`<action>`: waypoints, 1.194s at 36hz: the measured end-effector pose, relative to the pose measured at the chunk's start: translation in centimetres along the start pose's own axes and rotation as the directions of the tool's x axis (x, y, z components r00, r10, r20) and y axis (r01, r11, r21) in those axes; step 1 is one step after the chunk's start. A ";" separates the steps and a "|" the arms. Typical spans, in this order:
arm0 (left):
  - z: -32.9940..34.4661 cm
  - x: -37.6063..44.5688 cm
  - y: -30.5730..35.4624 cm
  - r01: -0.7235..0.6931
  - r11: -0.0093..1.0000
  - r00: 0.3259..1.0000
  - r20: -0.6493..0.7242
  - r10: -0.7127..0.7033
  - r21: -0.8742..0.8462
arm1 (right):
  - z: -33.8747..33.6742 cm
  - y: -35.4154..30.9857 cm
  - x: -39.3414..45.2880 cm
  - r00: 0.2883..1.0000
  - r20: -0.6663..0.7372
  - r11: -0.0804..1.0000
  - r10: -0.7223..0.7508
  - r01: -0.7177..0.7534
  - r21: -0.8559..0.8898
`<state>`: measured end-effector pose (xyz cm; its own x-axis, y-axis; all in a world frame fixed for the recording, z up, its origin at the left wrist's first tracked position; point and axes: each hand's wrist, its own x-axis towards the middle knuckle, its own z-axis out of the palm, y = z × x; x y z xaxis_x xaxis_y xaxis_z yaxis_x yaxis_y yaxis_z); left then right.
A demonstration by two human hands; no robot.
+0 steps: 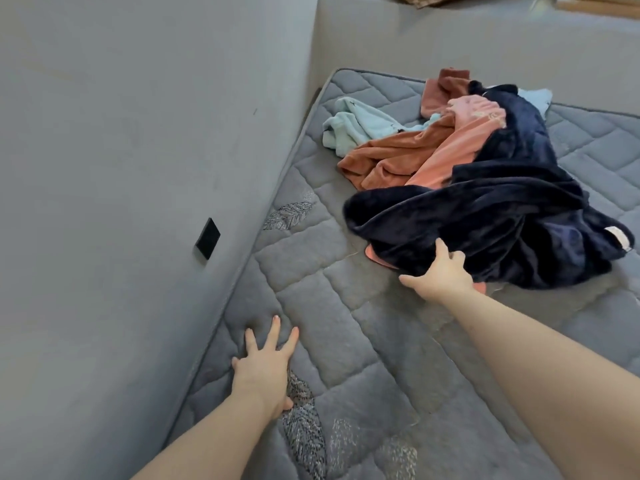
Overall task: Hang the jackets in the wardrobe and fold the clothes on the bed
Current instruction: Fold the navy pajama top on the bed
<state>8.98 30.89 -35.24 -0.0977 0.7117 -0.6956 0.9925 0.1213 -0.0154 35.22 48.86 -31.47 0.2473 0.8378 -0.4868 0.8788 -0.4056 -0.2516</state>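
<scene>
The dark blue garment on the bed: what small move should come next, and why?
Probably pull the dark blue garment toward the bare mattress to separate it. The right hand already grips its near edge, it lies on top of the orange clothes, and the left hand rests flat on the mattress.

my left hand [262,370] flat on bed [363,306] | my right hand [441,271] grips navy garment [502,216] | orange garment [408,154], pale blue garment [356,124] behind

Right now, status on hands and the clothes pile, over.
Left hand flat on mattress, open. Right hand gripping navy garment at pile's near edge. Orange garment and light blue garment unfolded behind.
</scene>
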 end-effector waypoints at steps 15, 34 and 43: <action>-1.0 -0.7 0.1 -0.003 1.000 1.000 0.022 0.003 0.004 | 7.6 9.9 -12.1 0.936 0.328 0.991 -0.125 0.135 -0.008; -4.2 -32.9 0.4 -0.326 0.773 0.943 -0.126 0.309 -0.544 | -13.9 13.2 -43.3 0.892 0.403 0.814 -0.207 -0.071 0.576; -6.8 -43.8 1.4 -0.262 0.549 0.915 -0.022 0.404 -0.794 | -20.1 9.6 -59.0 0.840 0.373 0.704 -0.394 0.014 0.711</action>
<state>14.15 4.63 0.10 0.3099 0.7152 -0.6265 0.5120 0.4297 0.7438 37.28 2.87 11.69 -0.2907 0.7269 -0.6222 0.3316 -0.5334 -0.7781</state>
